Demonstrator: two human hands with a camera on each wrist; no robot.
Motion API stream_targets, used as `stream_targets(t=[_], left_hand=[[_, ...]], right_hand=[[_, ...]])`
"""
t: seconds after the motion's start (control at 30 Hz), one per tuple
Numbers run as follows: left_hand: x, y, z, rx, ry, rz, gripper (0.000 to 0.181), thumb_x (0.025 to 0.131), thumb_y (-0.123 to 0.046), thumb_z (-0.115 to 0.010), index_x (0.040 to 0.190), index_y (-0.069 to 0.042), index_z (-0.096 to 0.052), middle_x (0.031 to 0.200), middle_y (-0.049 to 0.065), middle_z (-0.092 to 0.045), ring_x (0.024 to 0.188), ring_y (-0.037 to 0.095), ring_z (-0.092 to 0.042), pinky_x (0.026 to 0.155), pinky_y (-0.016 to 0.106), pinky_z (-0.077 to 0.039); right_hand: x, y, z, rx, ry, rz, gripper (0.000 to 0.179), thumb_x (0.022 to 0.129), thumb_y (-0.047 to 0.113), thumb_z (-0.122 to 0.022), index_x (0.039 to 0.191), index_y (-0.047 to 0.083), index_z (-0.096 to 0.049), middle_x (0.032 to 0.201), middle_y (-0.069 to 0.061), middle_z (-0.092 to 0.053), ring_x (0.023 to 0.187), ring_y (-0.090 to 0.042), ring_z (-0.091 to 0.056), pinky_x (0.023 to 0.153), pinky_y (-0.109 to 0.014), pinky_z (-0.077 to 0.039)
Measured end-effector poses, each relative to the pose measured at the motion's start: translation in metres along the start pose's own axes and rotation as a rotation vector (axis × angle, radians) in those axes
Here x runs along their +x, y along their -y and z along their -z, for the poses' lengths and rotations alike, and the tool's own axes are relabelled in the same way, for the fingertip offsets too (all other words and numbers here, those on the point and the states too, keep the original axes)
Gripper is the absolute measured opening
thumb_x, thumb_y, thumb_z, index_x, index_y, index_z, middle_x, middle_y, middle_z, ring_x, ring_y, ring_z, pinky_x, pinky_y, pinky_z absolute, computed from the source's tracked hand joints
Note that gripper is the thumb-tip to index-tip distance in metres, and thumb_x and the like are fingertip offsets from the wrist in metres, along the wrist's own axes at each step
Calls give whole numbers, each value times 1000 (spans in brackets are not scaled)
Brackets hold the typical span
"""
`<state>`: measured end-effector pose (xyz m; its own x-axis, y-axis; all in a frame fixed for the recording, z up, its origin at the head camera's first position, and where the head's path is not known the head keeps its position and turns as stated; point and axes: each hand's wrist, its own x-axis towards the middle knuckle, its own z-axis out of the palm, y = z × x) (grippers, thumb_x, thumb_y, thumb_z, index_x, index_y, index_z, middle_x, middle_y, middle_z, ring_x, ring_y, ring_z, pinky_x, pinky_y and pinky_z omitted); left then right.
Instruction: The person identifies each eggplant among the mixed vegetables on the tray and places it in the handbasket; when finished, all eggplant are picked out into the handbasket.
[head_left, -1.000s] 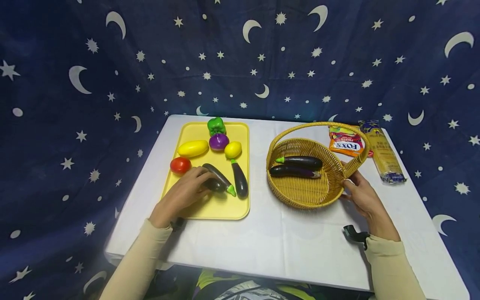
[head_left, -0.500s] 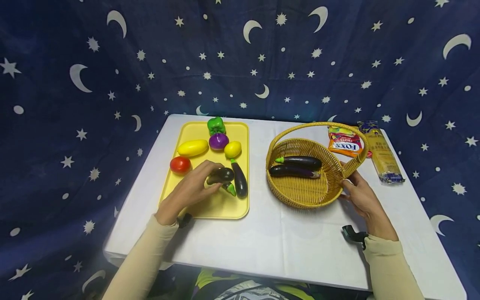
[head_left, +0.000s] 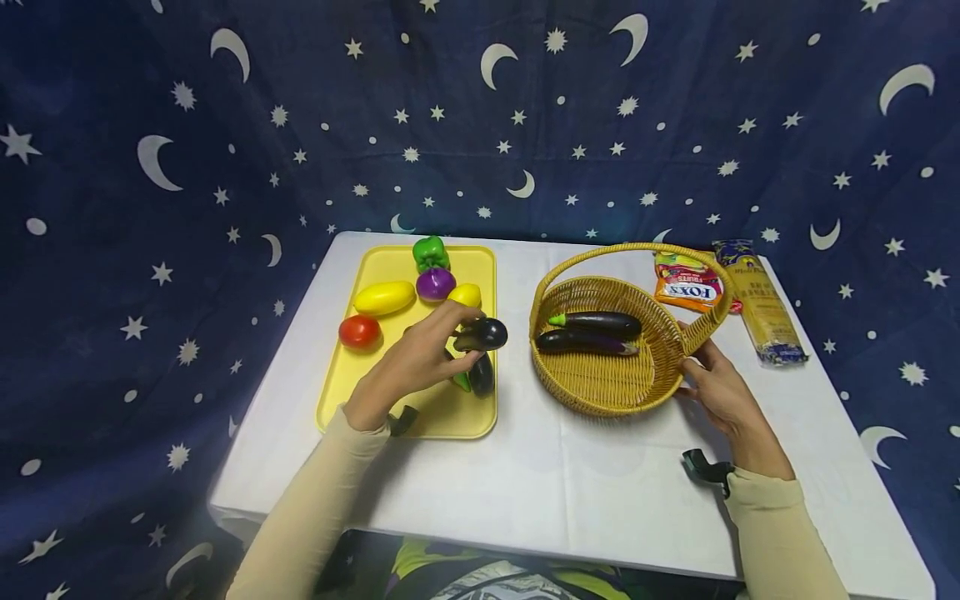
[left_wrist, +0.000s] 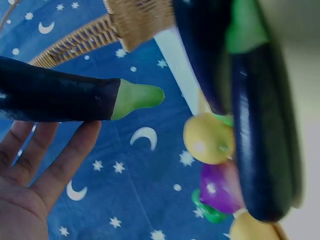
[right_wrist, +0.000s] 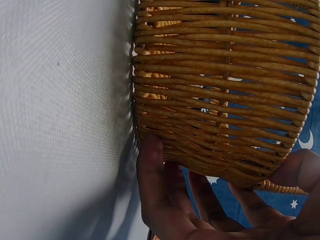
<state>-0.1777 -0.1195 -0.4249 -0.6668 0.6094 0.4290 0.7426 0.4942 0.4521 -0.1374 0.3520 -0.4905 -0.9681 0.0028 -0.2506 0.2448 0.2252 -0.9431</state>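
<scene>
My left hand (head_left: 416, 358) grips a dark eggplant (head_left: 486, 334) and holds it above the right side of the yellow tray (head_left: 360, 412). In the left wrist view this eggplant (left_wrist: 55, 92) has a green stem end, with fingers against its side. Another eggplant (head_left: 482, 377) lies on the tray, partly hidden below the hand; beside it a further one shows mostly its green end (head_left: 461, 381). My right hand (head_left: 723, 392) holds the right side of the wicker basket (head_left: 607, 392), thumb near the rim and fingers on the outer wall (right_wrist: 215, 100). Two eggplants (head_left: 588, 342) lie inside the basket.
Also on the tray are a tomato (head_left: 360, 332), a long yellow fruit (head_left: 385, 297), a purple round vegetable (head_left: 436, 284), a lemon (head_left: 466, 294) and a green pepper (head_left: 431, 253). Behind the basket lie a candy bag (head_left: 686, 283) and a noodle packet (head_left: 765, 308). The basket's handle (head_left: 637, 247) arches upward.
My left hand has picked an eggplant up off the tray and carried it rightward, toward the tray's right edge. The right hand and basket have stayed in place.
</scene>
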Motion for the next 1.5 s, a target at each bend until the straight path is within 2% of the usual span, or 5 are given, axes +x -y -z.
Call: stream_targets(t=[0.47,0.63,1.07,1.33,1.5], left_hand=[[54,-41,-15,-20,3,-242,49,95,-19,-79,138,-10,-58,122,5,-64,108,15,-67,97,26,-61],[73,-51,-26,7,36,-268,48,98,-23,-75,141,-11,-57,127,4,-63,105,13,-63,93,20,-58],[137,-94,-53,138,232,-353,50,102,-39,-71,146,-18,-59,130,-1,-65,114,12,-62,105,24,-52],[175,-120,-59,349,353,-334,52,104,-46,-65,150,-24,-56,123,-3,-63,103,12,-61,88,30,-56],[196,-134,-67,453,490,-288,49,104,-45,-64,148,-24,-56,133,-2,-62,113,14,-65,94,34,-58]], right_hand=[[-1,1,0,-18,1,3,68,114,15,-34,173,27,-4,177,-28,-6,155,-47,-28,84,-23,-59],[0,0,-1,-16,-3,-5,68,113,16,-34,173,27,-4,178,-26,-4,157,-50,-26,83,-23,-59],[0,0,0,9,4,14,68,113,15,-37,173,27,-7,174,-30,-9,150,-42,-34,84,-25,-60],[0,1,0,13,13,9,73,113,16,-37,173,26,3,178,-27,0,157,-52,-21,83,-23,-58],[-1,2,2,13,11,5,74,112,15,-36,173,27,5,178,-26,2,159,-54,-18,82,-23,-57]])
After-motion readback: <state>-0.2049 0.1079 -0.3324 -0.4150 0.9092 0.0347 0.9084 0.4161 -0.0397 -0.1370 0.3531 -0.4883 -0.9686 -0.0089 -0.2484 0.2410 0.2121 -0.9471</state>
